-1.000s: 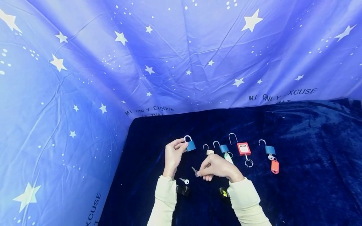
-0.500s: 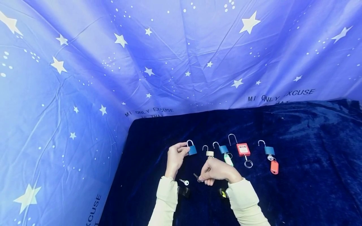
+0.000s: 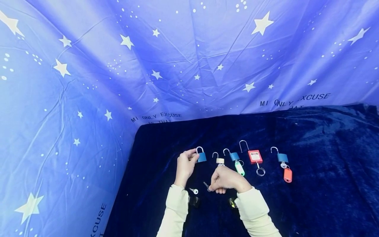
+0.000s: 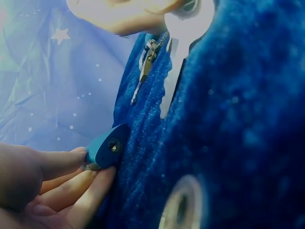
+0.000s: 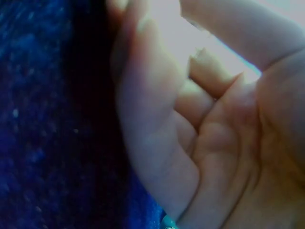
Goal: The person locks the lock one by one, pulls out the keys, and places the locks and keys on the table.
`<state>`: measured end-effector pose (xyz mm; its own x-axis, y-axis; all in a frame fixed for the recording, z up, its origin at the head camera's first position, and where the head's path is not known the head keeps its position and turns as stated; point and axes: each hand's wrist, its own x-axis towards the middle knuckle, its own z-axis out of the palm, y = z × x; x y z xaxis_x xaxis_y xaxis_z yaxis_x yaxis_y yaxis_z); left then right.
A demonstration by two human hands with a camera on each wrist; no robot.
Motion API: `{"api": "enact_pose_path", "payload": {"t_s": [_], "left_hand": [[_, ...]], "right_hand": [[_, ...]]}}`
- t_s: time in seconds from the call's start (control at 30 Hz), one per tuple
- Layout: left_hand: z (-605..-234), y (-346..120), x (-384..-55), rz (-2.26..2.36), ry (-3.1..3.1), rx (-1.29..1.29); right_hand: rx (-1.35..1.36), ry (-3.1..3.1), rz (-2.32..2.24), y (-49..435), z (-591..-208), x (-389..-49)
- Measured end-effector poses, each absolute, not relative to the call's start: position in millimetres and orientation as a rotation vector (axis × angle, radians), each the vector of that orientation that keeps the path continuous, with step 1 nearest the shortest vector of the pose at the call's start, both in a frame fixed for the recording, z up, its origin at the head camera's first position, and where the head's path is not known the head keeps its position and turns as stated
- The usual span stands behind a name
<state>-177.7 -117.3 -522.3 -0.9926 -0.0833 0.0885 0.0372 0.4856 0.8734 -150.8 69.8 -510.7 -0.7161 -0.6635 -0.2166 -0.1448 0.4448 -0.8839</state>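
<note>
Your left hand (image 3: pixel 185 167): pinching, aimed at 1 o'clock. Your right hand (image 3: pixel 227 179): pinching, aimed at 9 o'clock, lower fingers (image 3: pixel 221 191) bent. Your left forearm (image 3: pixel 175 207): sleeved, toward 1 o'clock. Your right forearm (image 3: pixel 254 207): sleeved, toward 11 o'clock.

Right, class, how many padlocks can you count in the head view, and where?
5: one blue padlock in the left hand; then, rightward on the dark cloth, a brass-coloured padlock, a green-tagged blue padlock, a red padlock and a red-tagged blue padlock.
</note>
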Motion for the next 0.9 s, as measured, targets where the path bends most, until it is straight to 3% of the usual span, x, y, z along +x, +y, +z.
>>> {"api": "enact_pose_path", "payload": {"t_s": [0.57,0.9], "left_hand": [[-521.2,-119.1,-176.3,-1.346,-2.626,-0.002],[-513.8,-118.6,-176.2,-1.443,-2.573,-0.002]], "right_hand": [[-0.455,2.413,-1.065,56.9,-502.4,-143.7],[-0.527,2.354,-1.139,63.0,-497.7,-143.4]]}}
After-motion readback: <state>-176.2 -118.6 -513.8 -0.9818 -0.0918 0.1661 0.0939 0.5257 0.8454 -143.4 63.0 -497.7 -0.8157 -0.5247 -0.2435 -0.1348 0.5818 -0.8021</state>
